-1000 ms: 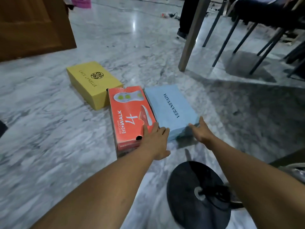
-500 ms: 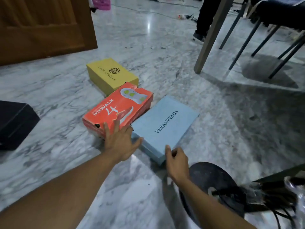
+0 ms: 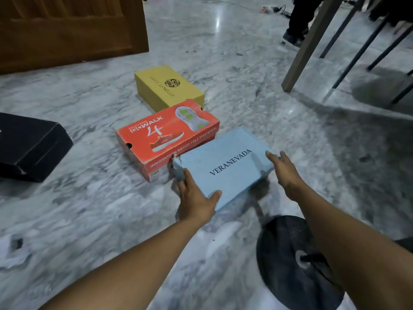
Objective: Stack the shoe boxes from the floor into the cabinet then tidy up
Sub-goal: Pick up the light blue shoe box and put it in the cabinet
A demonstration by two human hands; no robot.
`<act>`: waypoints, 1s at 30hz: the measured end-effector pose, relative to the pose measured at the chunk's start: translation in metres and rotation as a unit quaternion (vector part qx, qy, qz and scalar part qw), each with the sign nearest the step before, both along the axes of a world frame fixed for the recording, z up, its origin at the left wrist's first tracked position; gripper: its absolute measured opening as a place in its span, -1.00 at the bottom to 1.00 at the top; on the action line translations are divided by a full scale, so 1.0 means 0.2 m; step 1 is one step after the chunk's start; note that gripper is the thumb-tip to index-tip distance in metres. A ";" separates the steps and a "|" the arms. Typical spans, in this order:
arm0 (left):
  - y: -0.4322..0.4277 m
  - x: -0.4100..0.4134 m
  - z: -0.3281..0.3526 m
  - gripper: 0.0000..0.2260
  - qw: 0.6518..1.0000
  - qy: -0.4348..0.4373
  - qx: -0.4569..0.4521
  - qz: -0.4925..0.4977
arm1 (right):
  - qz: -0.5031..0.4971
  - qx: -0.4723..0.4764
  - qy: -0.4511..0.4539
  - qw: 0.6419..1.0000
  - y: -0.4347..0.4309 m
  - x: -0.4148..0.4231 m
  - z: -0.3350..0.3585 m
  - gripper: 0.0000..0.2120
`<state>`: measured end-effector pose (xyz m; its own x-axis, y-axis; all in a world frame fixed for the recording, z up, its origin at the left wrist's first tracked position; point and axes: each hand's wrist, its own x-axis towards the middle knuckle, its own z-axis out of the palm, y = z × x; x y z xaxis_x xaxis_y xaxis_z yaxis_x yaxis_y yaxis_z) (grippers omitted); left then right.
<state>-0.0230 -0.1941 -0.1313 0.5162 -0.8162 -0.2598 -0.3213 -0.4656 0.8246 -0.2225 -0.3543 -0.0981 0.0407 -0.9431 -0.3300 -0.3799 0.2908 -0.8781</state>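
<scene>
A light blue shoe box (image 3: 225, 166) marked VERANEVADA is tilted up off the marble floor. My left hand (image 3: 196, 198) grips its near left corner, thumb on the lid. My right hand (image 3: 285, 170) holds the right end, fingers curled over the edge. Beside it on the floor lies a red shoe box (image 3: 165, 137). A yellow shoe box (image 3: 167, 87) sits behind that one. A black box (image 3: 29, 146) lies at the left edge.
A wooden cabinet door (image 3: 67, 30) stands at the upper left. A round black fan base (image 3: 295, 262) sits on the floor under my right forearm. Table and chair legs (image 3: 306, 45) and a person's foot (image 3: 292, 38) are at the upper right.
My left hand left the red box and took the blue box's near corner. My right hand shifted to the blue box's right end, and the box turned and rose off the floor.
</scene>
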 end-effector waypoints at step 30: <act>1.96 0.86 1.26 -0.08 0.959 -0.143 -0.224 0.099 | 0.330 -0.272 -0.105 0.898 1.69 0.77 1.15 -0.06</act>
